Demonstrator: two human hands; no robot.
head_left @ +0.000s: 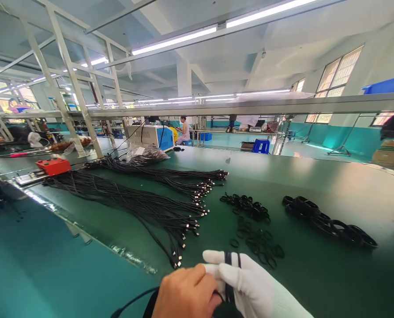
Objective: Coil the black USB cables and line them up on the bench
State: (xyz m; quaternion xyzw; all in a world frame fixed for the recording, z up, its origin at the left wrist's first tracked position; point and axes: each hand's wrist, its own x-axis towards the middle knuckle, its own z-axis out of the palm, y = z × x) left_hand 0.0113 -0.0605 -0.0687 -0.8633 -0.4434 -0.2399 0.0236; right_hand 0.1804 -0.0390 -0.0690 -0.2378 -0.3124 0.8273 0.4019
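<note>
The gloved right hand (249, 282) is closed around a black cable (229, 265) looped over its fingers; the bare left hand (186, 295), curled, grips the same cable beside it; small black rings (258, 240) lie on the table (316, 274) just beyond; straight cables (144, 203) spread ahead-left; coiled cables (329, 223) ahead-right.

The right hand (249, 282) wore a white cloth glove (263, 291), close-fitting and plain, which covered the thumb and every finger to the tip. Faint creases showed at the knuckles. Behind that hand the same pale fabric ran on past the wrist as a long white sleeve (291, 309), cut off by the bottom edge. Just beside it, the left hand (185, 293) was bare.
</note>
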